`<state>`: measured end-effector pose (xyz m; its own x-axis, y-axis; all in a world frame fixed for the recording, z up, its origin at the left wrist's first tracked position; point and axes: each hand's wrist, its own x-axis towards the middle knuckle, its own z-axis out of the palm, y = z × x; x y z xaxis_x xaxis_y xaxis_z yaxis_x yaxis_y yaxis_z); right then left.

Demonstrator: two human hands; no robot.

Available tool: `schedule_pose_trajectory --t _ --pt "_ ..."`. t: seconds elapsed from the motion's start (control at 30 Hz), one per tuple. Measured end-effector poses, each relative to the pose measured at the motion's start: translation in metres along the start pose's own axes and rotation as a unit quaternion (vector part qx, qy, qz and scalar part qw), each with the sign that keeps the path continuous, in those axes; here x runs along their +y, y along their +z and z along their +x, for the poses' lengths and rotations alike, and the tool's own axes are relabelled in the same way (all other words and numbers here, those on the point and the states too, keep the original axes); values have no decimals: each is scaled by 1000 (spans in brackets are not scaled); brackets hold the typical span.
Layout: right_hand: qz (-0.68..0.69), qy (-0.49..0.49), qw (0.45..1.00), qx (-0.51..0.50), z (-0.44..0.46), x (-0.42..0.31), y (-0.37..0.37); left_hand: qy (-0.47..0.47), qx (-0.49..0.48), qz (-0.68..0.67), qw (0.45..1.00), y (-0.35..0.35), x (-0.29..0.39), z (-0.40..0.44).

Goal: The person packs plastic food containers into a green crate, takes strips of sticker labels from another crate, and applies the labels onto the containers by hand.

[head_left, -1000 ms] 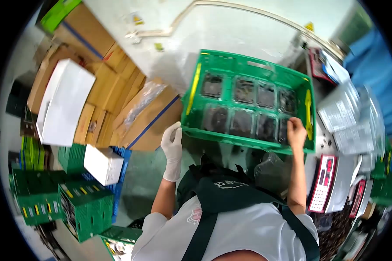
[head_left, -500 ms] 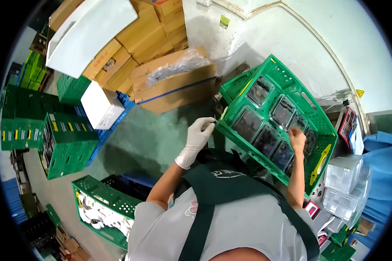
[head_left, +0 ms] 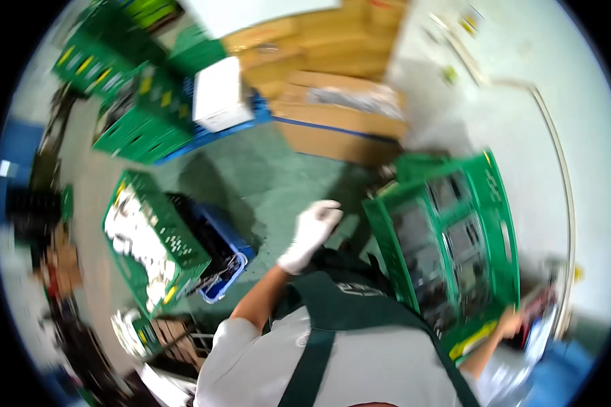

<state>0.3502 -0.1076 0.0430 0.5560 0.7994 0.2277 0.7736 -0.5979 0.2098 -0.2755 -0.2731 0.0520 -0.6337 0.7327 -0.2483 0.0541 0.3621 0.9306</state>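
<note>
A green crate (head_left: 510, 234) on the right holds several clear plastic boxes (head_left: 465, 237) with dark contents. My right hand (head_left: 509, 321), bare, is at the crate's near right corner; motion blur hides its fingers, and I cannot tell whether it grips the rim. My left hand (head_left: 313, 230), in a white glove, hangs over the green floor left of the crate, apart from it. Its fingers are curled, with the fingertips near the thumb, and whatever they may hold is too small to make out.
Cardboard boxes (head_left: 339, 132) and a white box (head_left: 220, 95) on a blue pallet stand at the back. At the left are a crate of white items (head_left: 139, 237), a blue basket (head_left: 224, 285) and stacked green crates (head_left: 142, 122). A white wall (head_left: 523, 136) rises behind the crate.
The view has swung left, so the crate shows farther right and more turned. My right hand has moved from above the boxes inside to the crate's corner. My left hand is farther from the crate.
</note>
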Motion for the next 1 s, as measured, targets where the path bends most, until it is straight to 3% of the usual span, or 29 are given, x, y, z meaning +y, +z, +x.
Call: schedule_pose_trajectory --t 0.03,0.07,0.13,0.27,0.33,0.47,0.5,0.8,0.97,1.0 --pt "-61 66 996 3 -10 1 -13 34 -12 23 999 11 -2 5" --pt "-10 11 999 29 -10 20 -3 61 -15 31 998 22 -2 9" --pt "133 26 991 -21 -2 57 37 149 -11 64 987 43 5 16" --pt "162 -3 986 -26 -20 17 54 195 -72 65 976 77 19 25" --pt "164 -25 986 -23 -22 -9 55 137 -102 72 983 93 21 27" --pt "171 -62 983 -25 -31 -56 55 56 -55 60 995 116 6 39" --pt "171 -71 982 -27 -33 -67 54 64 -26 41 997 120 4 39" --pt "161 -120 979 -25 -63 -139 43 64 -65 61 994 111 0 53" --pt "142 -138 980 -23 -83 -168 32 69 -51 6 996 68 -6 71" --pt "137 -143 980 -21 -86 -174 29 59 -37 46 996 43 8 69"
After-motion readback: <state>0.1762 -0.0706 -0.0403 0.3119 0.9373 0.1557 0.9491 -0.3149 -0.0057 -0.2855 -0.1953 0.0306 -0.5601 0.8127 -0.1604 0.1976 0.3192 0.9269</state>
